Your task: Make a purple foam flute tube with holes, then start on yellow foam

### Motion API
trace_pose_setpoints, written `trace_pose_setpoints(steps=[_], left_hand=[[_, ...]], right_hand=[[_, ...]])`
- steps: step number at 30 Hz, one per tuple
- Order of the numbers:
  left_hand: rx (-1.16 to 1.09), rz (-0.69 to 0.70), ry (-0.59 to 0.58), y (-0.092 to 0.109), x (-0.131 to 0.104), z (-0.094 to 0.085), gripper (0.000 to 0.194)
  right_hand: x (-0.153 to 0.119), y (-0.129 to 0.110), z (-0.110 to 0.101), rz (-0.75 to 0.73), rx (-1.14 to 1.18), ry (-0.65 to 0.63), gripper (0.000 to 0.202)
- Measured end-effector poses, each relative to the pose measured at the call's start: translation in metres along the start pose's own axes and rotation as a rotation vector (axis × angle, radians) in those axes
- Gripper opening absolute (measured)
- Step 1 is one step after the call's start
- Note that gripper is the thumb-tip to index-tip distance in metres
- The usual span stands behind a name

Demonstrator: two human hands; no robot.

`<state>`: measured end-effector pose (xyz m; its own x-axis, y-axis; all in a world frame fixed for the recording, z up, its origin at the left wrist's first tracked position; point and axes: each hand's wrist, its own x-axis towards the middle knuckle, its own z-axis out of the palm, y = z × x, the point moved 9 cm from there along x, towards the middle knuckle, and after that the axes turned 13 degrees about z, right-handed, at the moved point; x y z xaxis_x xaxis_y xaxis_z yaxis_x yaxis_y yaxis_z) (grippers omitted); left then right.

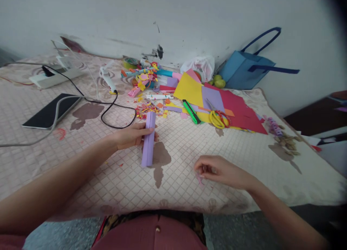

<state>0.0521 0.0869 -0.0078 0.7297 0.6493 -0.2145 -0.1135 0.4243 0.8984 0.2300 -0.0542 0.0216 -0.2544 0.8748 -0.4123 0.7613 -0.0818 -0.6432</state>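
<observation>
A rolled tube of purple paper (148,149) stands out near the middle of the table, tilted slightly, with a seam along its length. My left hand (134,135) is wrapped round its upper half, thumb on the front. To the right, my right hand (214,170) is closed low over the tablecloth, its fingertips pinched at a small pink-purple strip (200,179). Part of that strip is hidden by the fingers.
Yellow scissors (218,119), a green cutter (191,112) and coloured sheets (238,111) lie behind. Paper scraps (148,109) surround the tube's top. A cable and black tablet (51,111) are left; a blue bag (244,69) stands back right.
</observation>
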Motion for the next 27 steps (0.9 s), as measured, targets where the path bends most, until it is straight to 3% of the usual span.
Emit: trace_pose_setpoints(steps=[5, 8, 12, 16, 22, 27], left_hand=[[-0.012, 0.031, 0.041, 0.004, 0.003, -0.007, 0.025], [-0.027, 0.05, 0.063, 0.003, 0.006, -0.011, 0.019], [-0.058, -0.014, 0.073, -0.006, 0.007, -0.01, 0.034], [-0.121, -0.06, 0.075, -0.007, 0.006, -0.003, 0.039], [-0.161, -0.065, 0.063, -0.007, 0.003, 0.0, 0.036], [-0.123, -0.035, 0.044, -0.014, 0.003, -0.001, 0.025]], right_hand=[[-0.006, -0.001, 0.021, -0.044, -0.131, -0.037, 0.013], [-0.005, -0.001, 0.019, -0.048, -0.126, -0.048, 0.017], [0.01, 0.002, -0.013, -0.018, 0.125, 0.067, 0.013], [0.047, 0.003, -0.05, -0.039, 0.367, 0.239, 0.01], [0.104, -0.019, -0.096, -0.058, 0.132, 0.609, 0.022], [0.142, -0.037, -0.129, -0.077, 0.042, 0.785, 0.026]])
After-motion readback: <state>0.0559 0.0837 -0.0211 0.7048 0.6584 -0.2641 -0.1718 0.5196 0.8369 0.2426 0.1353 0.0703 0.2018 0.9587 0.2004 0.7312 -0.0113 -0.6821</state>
